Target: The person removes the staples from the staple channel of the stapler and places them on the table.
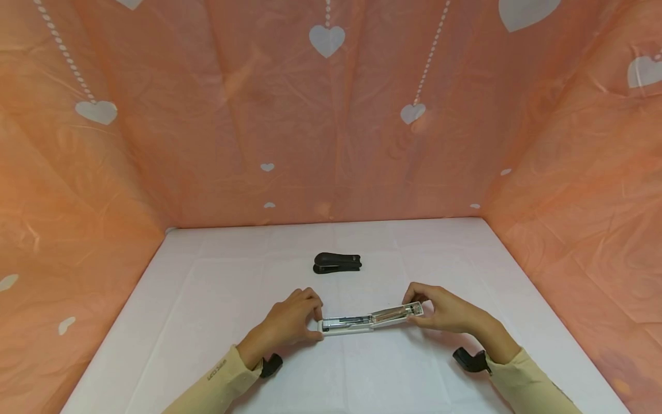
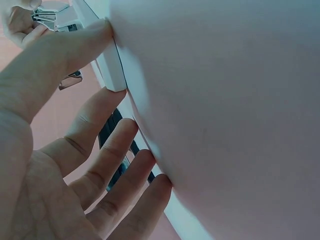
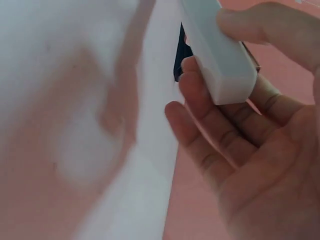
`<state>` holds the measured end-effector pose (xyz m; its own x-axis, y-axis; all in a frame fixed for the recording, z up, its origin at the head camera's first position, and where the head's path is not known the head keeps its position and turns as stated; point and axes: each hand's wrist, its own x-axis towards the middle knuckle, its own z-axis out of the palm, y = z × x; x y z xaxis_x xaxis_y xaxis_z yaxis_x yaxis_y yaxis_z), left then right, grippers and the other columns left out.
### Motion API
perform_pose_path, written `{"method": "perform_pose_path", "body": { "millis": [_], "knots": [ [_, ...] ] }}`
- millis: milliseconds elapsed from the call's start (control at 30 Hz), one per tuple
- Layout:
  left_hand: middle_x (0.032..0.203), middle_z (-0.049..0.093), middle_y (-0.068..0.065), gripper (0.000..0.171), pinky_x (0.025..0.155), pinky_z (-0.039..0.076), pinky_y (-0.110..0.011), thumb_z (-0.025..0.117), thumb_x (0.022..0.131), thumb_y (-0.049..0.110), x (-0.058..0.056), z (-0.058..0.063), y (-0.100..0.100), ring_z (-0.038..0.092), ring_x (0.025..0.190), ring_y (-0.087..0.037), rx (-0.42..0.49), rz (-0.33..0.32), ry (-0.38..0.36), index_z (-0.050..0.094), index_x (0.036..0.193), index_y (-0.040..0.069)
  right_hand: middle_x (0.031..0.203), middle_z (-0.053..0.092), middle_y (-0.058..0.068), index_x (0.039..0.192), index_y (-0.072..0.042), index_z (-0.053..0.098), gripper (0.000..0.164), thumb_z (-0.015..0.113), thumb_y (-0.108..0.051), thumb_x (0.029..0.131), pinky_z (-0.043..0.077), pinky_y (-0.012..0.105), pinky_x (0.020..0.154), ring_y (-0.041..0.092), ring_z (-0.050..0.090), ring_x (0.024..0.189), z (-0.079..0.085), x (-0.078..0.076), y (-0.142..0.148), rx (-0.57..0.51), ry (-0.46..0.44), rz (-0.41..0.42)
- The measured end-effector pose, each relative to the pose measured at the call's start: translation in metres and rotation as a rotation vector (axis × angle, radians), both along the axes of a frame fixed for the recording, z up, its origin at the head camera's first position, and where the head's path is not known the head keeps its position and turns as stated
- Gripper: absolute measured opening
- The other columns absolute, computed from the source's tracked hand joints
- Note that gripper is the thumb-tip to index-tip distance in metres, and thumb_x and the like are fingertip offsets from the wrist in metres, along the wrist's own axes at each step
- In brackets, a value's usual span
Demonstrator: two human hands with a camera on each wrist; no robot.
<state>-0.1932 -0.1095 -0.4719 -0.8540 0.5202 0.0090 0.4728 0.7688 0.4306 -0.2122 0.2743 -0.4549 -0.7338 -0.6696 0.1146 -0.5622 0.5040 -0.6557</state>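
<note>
A white stapler [image 1: 349,330] lies folded wide open near the front of the table, its metal inner parts facing up. Its left end is between the thumb and index finger of my left hand [image 1: 292,316]; the other fingertips rest on the tabletop in the left wrist view. My right hand [image 1: 450,310] pinches the opposite end, which tilts up off the cloth. In the right wrist view, the thumb presses one side of the white case [image 3: 227,65] while the fingers curl behind it.
Behind the white stapler, a black stapler [image 1: 337,262] lies on the white-covered table [image 1: 248,247]. Orange sheeting with white hearts [image 1: 331,144] encloses the back and both sides. Black devices [image 1: 469,360] are strapped at both wrists.
</note>
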Motion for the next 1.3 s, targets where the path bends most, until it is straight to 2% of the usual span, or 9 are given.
{"method": "perform_pose_path", "body": {
  "millis": [200, 267, 433, 533, 700, 900, 1100, 1300],
  "knots": [
    [0.123, 0.062, 0.005, 0.031, 0.071, 0.051, -0.039, 0.097, 0.079, 0.030, 0.000, -0.002, -0.001, 0.055, 0.109, -0.018, 0.009, 0.004, 0.003, 0.069, 0.089, 0.022, 0.103, 0.070, -0.014, 0.110, -0.021, 0.067, 0.024, 0.085, -0.019, 0.095, 0.052, 0.034, 0.095, 0.006, 0.067, 0.100, 0.007, 0.001, -0.003, 0.044, 0.000, -0.009],
    [0.123, 0.062, 0.006, 0.032, 0.071, 0.051, -0.039, 0.097, 0.079, 0.031, 0.000, -0.002, -0.001, 0.055, 0.109, -0.017, 0.009, 0.006, 0.006, 0.069, 0.090, 0.022, 0.105, 0.071, -0.011, 0.111, -0.018, 0.069, 0.023, 0.085, -0.019, 0.095, 0.053, 0.034, 0.094, 0.007, 0.067, 0.099, 0.009, 0.001, -0.006, 0.034, 0.032, -0.005],
    [0.122, 0.062, 0.006, 0.032, 0.070, 0.050, -0.037, 0.097, 0.079, 0.031, 0.000, -0.002, -0.002, 0.054, 0.108, -0.017, 0.014, 0.000, 0.005, 0.069, 0.090, 0.022, 0.109, 0.071, -0.001, 0.112, -0.011, 0.070, 0.023, 0.085, -0.013, 0.094, 0.057, 0.039, 0.090, 0.016, 0.069, 0.099, 0.011, 0.001, -0.020, -0.016, 0.180, 0.017],
    [0.123, 0.062, 0.006, 0.031, 0.070, 0.050, -0.037, 0.097, 0.079, 0.030, 0.000, -0.002, -0.002, 0.055, 0.108, -0.017, 0.022, 0.001, 0.004, 0.069, 0.090, 0.022, 0.109, 0.071, 0.001, 0.112, -0.010, 0.070, 0.023, 0.084, -0.009, 0.094, 0.058, 0.043, 0.088, 0.021, 0.069, 0.098, 0.012, 0.001, -0.030, -0.035, 0.226, 0.025],
    [0.124, 0.063, 0.006, 0.031, 0.071, 0.051, -0.038, 0.097, 0.079, 0.032, -0.003, -0.003, -0.003, 0.055, 0.108, -0.016, 0.021, 0.003, 0.006, 0.070, 0.090, 0.022, 0.109, 0.070, 0.000, 0.111, -0.011, 0.070, 0.022, 0.084, -0.007, 0.093, 0.059, 0.045, 0.089, 0.020, 0.068, 0.100, 0.013, 0.005, -0.049, -0.044, 0.196, 0.028],
    [0.123, 0.063, 0.005, 0.033, 0.071, 0.051, -0.039, 0.098, 0.078, 0.030, -0.002, -0.003, -0.002, 0.056, 0.108, -0.018, 0.028, -0.003, 0.006, 0.068, 0.090, 0.021, 0.108, 0.070, -0.001, 0.109, -0.013, 0.071, 0.020, 0.083, -0.009, 0.094, 0.059, 0.037, 0.090, 0.017, 0.067, 0.101, 0.007, 0.009, -0.072, -0.043, 0.153, 0.041],
    [0.123, 0.063, 0.006, 0.033, 0.072, 0.052, -0.038, 0.098, 0.078, 0.031, -0.002, -0.005, -0.001, 0.056, 0.109, -0.018, 0.012, 0.002, 0.002, 0.068, 0.089, 0.022, 0.105, 0.069, -0.003, 0.109, -0.014, 0.071, 0.022, 0.082, -0.004, 0.093, 0.059, 0.029, 0.083, 0.013, 0.065, 0.096, -0.005, 0.009, -0.089, -0.070, 0.135, 0.069],
    [0.123, 0.063, 0.005, 0.033, 0.072, 0.053, -0.041, 0.098, 0.078, 0.031, -0.002, -0.003, -0.001, 0.057, 0.109, -0.019, 0.015, 0.004, 0.007, 0.068, 0.089, 0.021, 0.105, 0.069, -0.002, 0.110, -0.014, 0.071, 0.019, 0.082, -0.008, 0.095, 0.059, 0.029, 0.079, 0.014, 0.064, 0.093, -0.009, 0.008, -0.104, -0.094, 0.103, 0.082]
  ]
}}
